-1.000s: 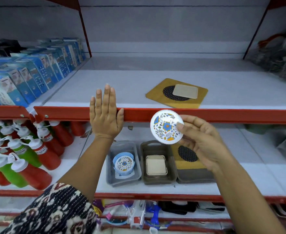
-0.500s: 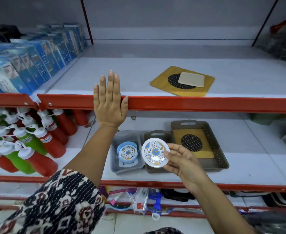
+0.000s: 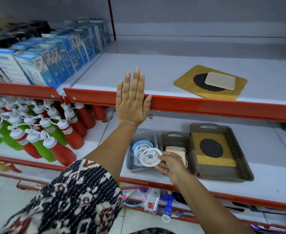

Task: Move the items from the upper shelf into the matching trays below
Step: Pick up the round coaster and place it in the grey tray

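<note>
My right hand point(image 3: 170, 163) grips a round white floral coaster point(image 3: 149, 157) by its edge, held over the light grey tray point(image 3: 130, 166) on the lower shelf. That tray holds a matching floral coaster in a blue holder point(image 3: 140, 147). My left hand point(image 3: 132, 100) lies flat and open against the red front rail of the upper shelf point(image 3: 206, 107). On the upper shelf sits a wooden board with a black mesh circle point(image 3: 189, 83), and a beige square coaster point(image 3: 219, 81) rests on it.
A brown tray point(image 3: 174, 137) holds beige square coasters, and a larger brown tray point(image 3: 240, 149) holds a wooden board with a mesh circle. Red and green squeeze bottles point(image 3: 42, 132) crowd the lower shelf's left. Blue boxes point(image 3: 54, 59) fill the upper left.
My right hand has carried the floral coaster down from the upper rail and leftward to the light grey tray. My left hand stays on the rail.
</note>
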